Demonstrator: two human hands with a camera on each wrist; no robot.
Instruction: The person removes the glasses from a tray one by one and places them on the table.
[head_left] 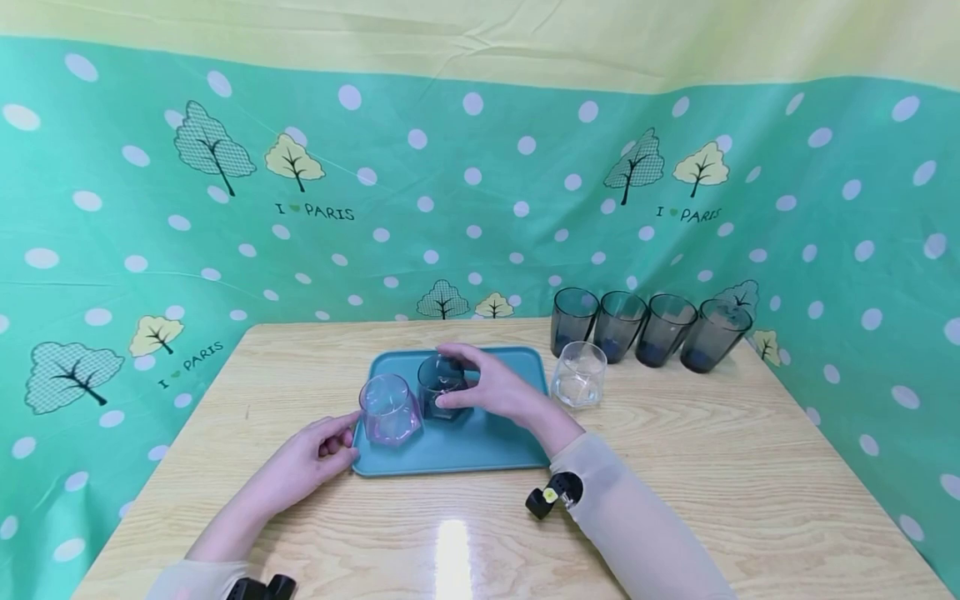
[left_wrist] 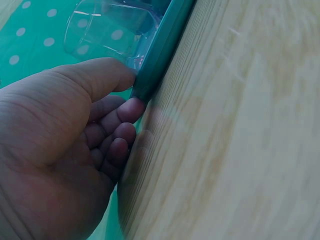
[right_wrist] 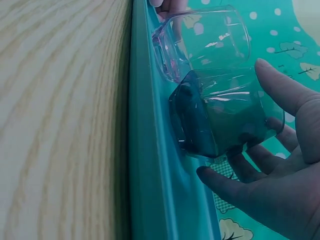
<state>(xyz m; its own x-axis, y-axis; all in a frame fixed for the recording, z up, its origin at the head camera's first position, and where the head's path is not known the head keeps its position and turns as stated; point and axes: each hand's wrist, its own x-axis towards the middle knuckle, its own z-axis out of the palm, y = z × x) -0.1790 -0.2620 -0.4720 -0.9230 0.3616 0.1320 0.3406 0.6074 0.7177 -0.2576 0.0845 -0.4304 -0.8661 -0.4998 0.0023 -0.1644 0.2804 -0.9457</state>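
Note:
A blue tray [head_left: 495, 446] lies on the table. At its left edge my left hand [head_left: 311, 458] pinches the rim between thumb and fingers, as the left wrist view shows close up. Just inside that edge stands a clear pink-tinted glass [head_left: 392, 412]. Beside it, on the tray, is a short dark grey glass [head_left: 435, 379] with an angular base. My right hand [head_left: 491, 383] holds this grey glass from the right, thumb on the near side and fingers round the far side. The right wrist view shows the grey glass [right_wrist: 220, 112] upright, its base at the tray.
Right of the tray stands a short clear glass [head_left: 579, 377] on the wooden table [head_left: 675, 483]. Behind it, several tall dark glasses [head_left: 663, 332] form a row at the back right. A green dotted cloth [head_left: 472, 217] hangs behind and around the table.

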